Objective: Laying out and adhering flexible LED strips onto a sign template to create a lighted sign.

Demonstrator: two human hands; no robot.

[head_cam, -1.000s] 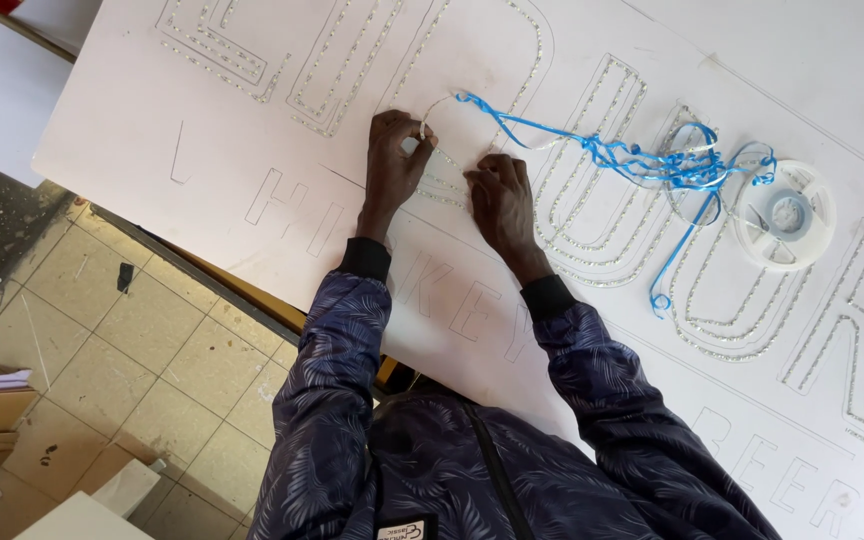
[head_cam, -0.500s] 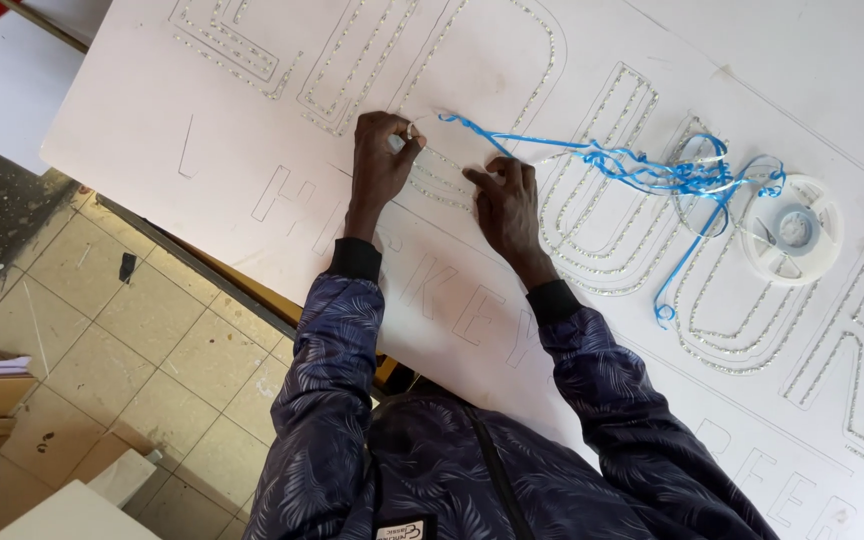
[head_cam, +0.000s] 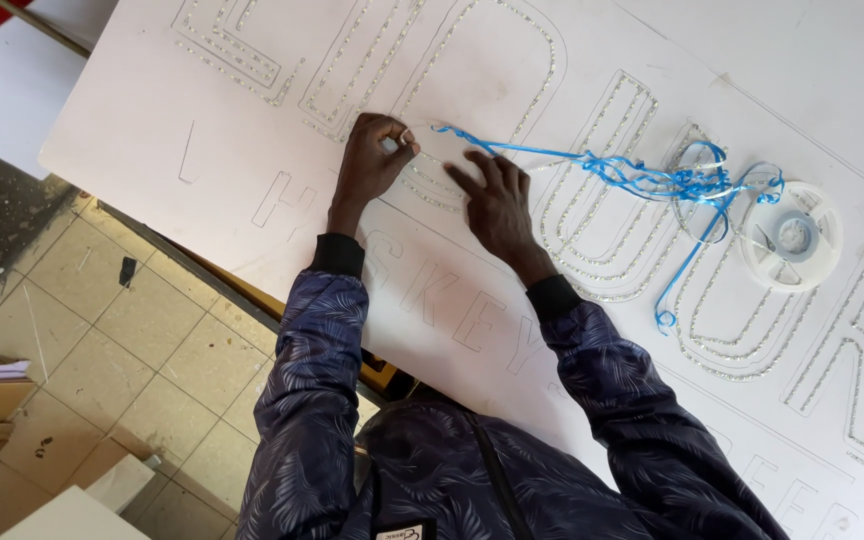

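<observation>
- My left hand (head_cam: 372, 160) is curled, pinching a small bit on the white lettered sign board (head_cam: 152, 120).
- My right hand (head_cam: 497, 200) lies flat and open, tangled blue plastic ribbon (head_cam: 642, 180) just beyond its fingertips.

A single head-worn camera looks steeply down from above the person's own shoulders, close enough that the dark patterned jacket sleeves (head_cam: 312, 400) fill the lower frame. It faces across a large white sign board with outlined letters (head_cam: 572, 300), which runs diagonally through the view. The beige tiled floor (head_cam: 122, 340) shows beyond the board's lower-left edge.
</observation>
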